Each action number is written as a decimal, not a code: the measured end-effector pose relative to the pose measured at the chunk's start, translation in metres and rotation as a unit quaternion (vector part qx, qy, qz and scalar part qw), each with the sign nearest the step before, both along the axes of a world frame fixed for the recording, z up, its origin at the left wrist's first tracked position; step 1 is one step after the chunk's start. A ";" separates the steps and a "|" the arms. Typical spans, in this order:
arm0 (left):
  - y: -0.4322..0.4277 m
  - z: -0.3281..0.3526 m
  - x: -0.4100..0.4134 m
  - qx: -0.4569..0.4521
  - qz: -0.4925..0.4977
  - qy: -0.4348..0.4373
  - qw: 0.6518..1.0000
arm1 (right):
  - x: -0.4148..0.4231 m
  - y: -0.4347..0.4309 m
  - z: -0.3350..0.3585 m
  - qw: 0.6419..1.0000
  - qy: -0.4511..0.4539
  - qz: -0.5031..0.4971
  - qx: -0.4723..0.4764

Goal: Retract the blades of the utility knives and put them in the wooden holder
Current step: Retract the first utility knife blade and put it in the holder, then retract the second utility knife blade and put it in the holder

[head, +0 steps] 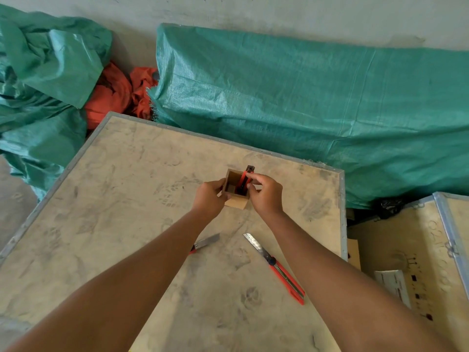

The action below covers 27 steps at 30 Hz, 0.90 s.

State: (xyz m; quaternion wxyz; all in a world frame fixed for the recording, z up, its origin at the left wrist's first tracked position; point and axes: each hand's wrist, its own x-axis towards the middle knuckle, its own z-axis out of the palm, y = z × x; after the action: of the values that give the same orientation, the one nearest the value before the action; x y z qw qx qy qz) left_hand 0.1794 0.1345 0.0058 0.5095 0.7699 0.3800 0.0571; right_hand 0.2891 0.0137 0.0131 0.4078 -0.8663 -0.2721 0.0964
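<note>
Crate top [127, 199] roomy; left hand [209, 199] steadies wooden holder [234, 185], right hand [266, 193] pinches knife [244, 179].

My scuffed plywood crate top [127, 199] (metal-edged) sits by crumpled green woven tarpaulins [304, 97] against a grey wall [253, 11]

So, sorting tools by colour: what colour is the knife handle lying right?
Red, clearest in the head view.

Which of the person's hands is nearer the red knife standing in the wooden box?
Right. The right hand pinches the knife in the wooden holder; the left hand grips the holder's opposite side.
</note>
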 end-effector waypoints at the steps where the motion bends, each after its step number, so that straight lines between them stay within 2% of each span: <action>1: 0.001 0.000 -0.002 -0.012 0.002 -0.003 1.000 | -0.002 -0.001 0.001 1.000 0.003 0.000 0.001; 7: 0.005 0.010 -0.037 -0.029 0.016 -0.041 0.999 | -0.032 -0.021 0.005 0.999 -0.014 -0.032 0.039; 11: 0.008 0.011 -0.087 -0.027 0.026 -0.025 0.999 | -0.071 -0.027 0.000 0.996 0.073 -0.039 0.035; 15: 0.009 0.001 -0.144 0.000 0.060 0.034 0.998 | -0.122 -0.023 -0.015 0.981 0.195 0.009 -0.013; 18: 0.005 -0.013 -0.178 0.016 0.053 0.084 0.995 | -0.157 -0.019 -0.029 0.967 0.245 0.033 -0.058; 24: 0.001 -0.047 -0.220 0.112 -0.031 0.187 0.975 | -0.193 -0.002 -0.047 0.950 0.284 0.042 -0.120; 27: 0.002 -0.055 -0.228 0.147 -0.064 0.193 0.968 | -0.200 0.004 -0.054 0.952 0.268 0.035 -0.144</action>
State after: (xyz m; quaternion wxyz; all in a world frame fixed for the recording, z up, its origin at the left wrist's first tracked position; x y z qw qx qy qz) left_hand -0.0484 0.1365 -0.0488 0.3105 0.8555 0.4085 -0.0699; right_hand 0.0891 0.0174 -0.0414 0.3325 -0.8482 -0.1659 0.3773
